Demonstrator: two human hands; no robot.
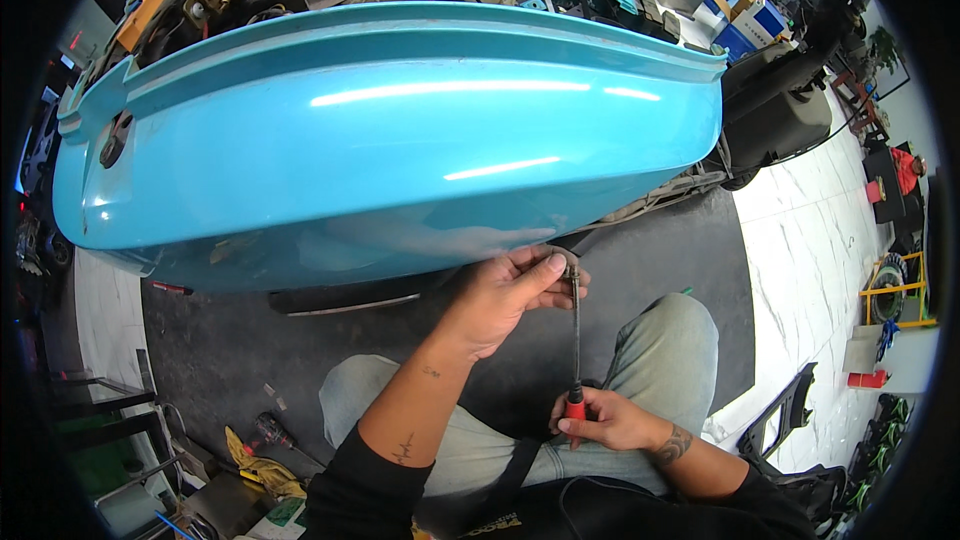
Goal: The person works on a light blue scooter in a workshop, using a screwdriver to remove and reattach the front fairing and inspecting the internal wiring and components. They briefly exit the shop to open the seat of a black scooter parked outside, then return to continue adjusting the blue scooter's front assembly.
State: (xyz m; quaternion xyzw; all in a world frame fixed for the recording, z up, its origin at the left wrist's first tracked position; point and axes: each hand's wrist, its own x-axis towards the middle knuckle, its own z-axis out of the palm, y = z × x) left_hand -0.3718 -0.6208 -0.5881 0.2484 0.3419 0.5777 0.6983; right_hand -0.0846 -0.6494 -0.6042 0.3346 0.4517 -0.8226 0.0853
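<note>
a dark mat (700,250) is covering part of the white tiled floor (800,230). above the mat, nearer its right edge than its left, a red-handled screwdriver (576,355) is pointing toward a glossy blue panel (400,140). the right hand (612,420) is gripping the handle; the left hand (510,295) is curling at the tip, where its exact hold cannot be told. a red-and-black tool (268,430) is lying toward the mat's near left corner.

panel (400,155) ahead; screwdriver (576,388) before it; mat (235,340) below.
</note>
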